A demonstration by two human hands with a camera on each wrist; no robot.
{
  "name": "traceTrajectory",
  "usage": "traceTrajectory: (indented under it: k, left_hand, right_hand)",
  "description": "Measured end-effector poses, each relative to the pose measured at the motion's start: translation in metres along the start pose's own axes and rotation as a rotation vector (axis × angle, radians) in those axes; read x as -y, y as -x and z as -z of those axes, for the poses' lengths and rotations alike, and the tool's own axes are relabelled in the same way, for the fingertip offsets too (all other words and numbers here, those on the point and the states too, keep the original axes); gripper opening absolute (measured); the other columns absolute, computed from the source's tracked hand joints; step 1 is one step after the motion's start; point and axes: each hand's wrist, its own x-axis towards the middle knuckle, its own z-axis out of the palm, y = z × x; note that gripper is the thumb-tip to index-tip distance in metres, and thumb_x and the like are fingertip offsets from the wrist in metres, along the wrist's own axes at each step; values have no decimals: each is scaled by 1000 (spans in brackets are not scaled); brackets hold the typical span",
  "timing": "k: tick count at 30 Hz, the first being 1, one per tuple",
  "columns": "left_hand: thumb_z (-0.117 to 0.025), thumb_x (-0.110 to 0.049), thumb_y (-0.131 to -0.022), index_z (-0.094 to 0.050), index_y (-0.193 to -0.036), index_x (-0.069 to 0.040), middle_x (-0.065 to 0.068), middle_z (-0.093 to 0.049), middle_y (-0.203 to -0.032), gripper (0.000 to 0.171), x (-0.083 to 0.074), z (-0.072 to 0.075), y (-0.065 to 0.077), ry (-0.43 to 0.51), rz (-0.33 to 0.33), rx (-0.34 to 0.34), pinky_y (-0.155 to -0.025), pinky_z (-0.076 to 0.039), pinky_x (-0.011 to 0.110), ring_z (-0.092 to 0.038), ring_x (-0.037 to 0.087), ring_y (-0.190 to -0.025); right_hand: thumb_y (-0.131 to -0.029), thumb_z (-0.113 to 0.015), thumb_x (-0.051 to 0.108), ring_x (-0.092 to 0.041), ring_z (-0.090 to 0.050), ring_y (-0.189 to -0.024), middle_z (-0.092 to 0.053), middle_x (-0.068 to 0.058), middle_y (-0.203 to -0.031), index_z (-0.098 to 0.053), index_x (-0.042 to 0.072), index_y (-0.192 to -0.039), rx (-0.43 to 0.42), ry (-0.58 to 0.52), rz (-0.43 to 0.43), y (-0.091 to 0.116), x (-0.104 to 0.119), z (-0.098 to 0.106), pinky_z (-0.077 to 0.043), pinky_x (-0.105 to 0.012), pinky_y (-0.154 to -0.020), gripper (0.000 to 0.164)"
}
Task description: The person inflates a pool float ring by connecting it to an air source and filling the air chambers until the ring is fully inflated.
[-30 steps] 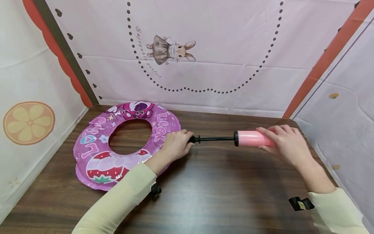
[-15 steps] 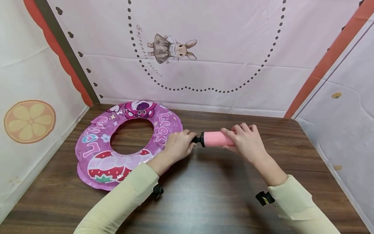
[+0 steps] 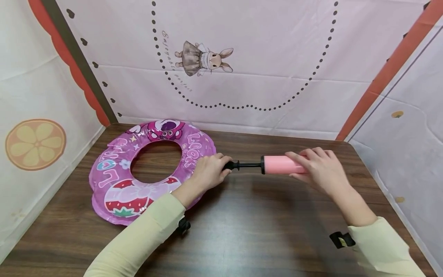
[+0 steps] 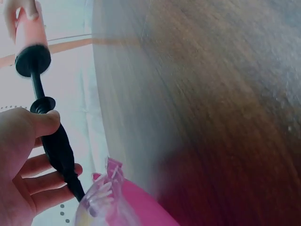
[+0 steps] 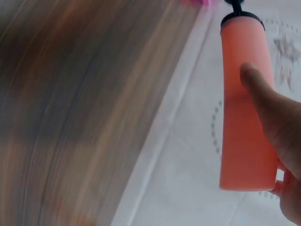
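A pink hand pump (image 3: 277, 164) lies level above the table, its black rod partly drawn out of the barrel. My left hand (image 3: 210, 171) grips the pump's black handle (image 4: 57, 146), whose narrow tip meets the clear valve (image 4: 101, 200) of a purple swim ring (image 3: 100, 188). Around the pink barrel (image 5: 247, 108) curl the fingers and thumb of my right hand (image 3: 325, 171). The ring rests on the table at the left, puffed up, with strawberry and bear prints. In the head view my left hand hides the valve.
The brown wooden table (image 3: 242, 238) runs back to a pink printed cloth (image 3: 263, 57). White cloth panels stand on the left and right sides. Black wrist mounts (image 3: 342, 240) sit below the sleeves.
My right hand pushed the barrel left up to the handle, then drew it back right, baring part of the rod again. My left hand and the ring stay nearly in place.
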Motion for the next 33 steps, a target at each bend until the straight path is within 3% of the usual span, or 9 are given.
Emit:
traceTrajectory:
  k: [4, 9, 12, 15, 18, 25, 33]
  left_hand:
    - [-71, -29, -79, -66, -105, -13, 5, -66, -92, 31, 3, -1, 2, -22, -25, -24, -55, -51, 37, -65, 23, -71]
    - [-70, -28, -80, -66, -104, -13, 5, -66, -91, 29, 4, -1, 3, -46, -43, -38, -53, -51, 37, -65, 23, -69]
    - [-69, -28, -81, -66, -105, -13, 5, -66, -92, 28, 3, -1, 2, -54, -59, -44, -52, -50, 36, -65, 23, -69]
    - [-68, -28, -82, -66, -105, -13, 5, -66, -94, 28, 2, -1, 1, -59, -81, -50, -52, -51, 37, -65, 23, -69]
    - [-68, -27, -82, -66, -104, -12, 6, -66, -95, 27, 0, -1, 0, -57, -88, -52, -52, -51, 36, -65, 24, -68]
    - [-72, -24, -78, -67, -101, -10, 8, -66, -92, 27, 2, -2, 1, -25, -78, -83, -51, -50, 36, -63, 23, -64]
    - [-73, -26, -78, -68, -101, -11, 7, -67, -92, 28, 3, -2, -1, 15, -27, -49, -55, -51, 36, -64, 22, -69]
  right_hand:
    - [-82, -53, 62, -36, -55, -87, -64, -12, -92, -60, 21, -119, 19, -10, -61, 19, -21, 15, -42, -49, -68, 56]
    - [-84, -39, 69, -36, -54, -90, -63, -13, -93, -60, 21, -118, 34, -5, -91, 25, -27, 19, -41, -50, -70, 63]
    - [-83, -46, 64, -35, -55, -86, -63, -13, -91, -61, 20, -118, 7, -7, -39, 13, -15, 9, -40, -48, -66, 58]
    - [-76, -63, 52, -33, -55, -84, -63, -12, -89, -60, 19, -118, -9, 1, 24, -3, 3, -4, -40, -46, -62, 53]
    - [-71, -72, 47, -32, -55, -84, -63, -11, -89, -60, 19, -117, -2, 17, 50, -18, 22, -13, -41, -47, -62, 56]
    - [-67, -76, 47, -30, -53, -80, -60, -9, -85, -61, 20, -113, -45, 67, 71, -42, 47, -23, -41, -48, -65, 56]
    - [-65, -78, 46, -31, -55, -82, -61, -9, -89, -60, 20, -114, -19, 73, 39, -44, 54, -26, -43, -47, -66, 58]
